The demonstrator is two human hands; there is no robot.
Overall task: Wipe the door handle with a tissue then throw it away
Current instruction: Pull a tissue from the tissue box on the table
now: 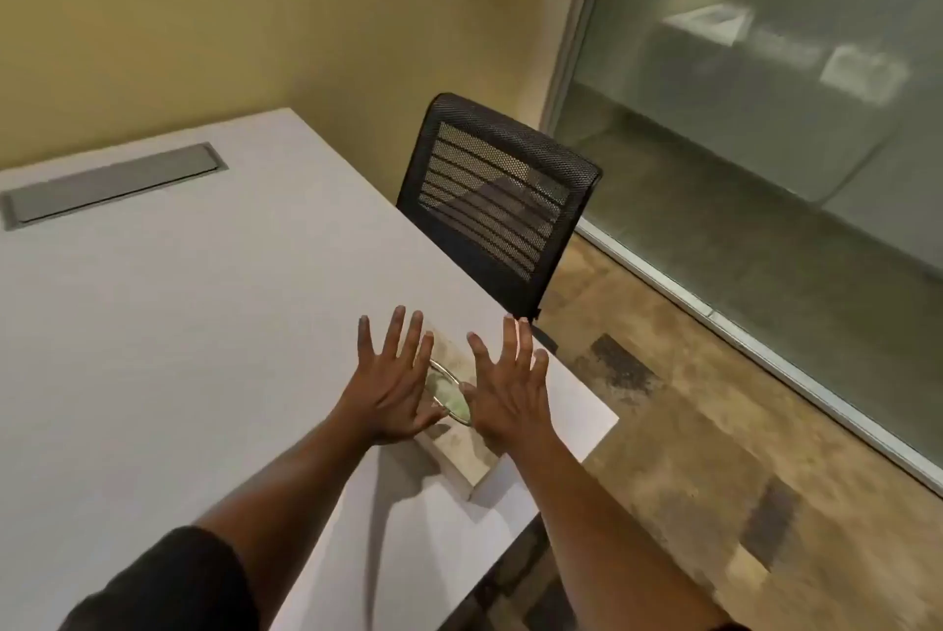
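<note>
A flat beige tissue box (pixel 462 449) lies near the right corner of the white table (pixel 178 324), its oval opening showing between my hands. My left hand (pixel 390 388) hovers over the box's left side with fingers spread and nothing in it. My right hand (pixel 507 388) is held the same way over the box's right side, fingers apart and empty. No loose tissue is visible. No door handle is in view.
A black mesh office chair (pixel 497 207) stands at the table's far right edge. A grey cable hatch (pixel 109 184) is set in the tabletop at the left. A frosted glass wall (pixel 765 120) runs along the right, above patterned carpet (pixel 689 452).
</note>
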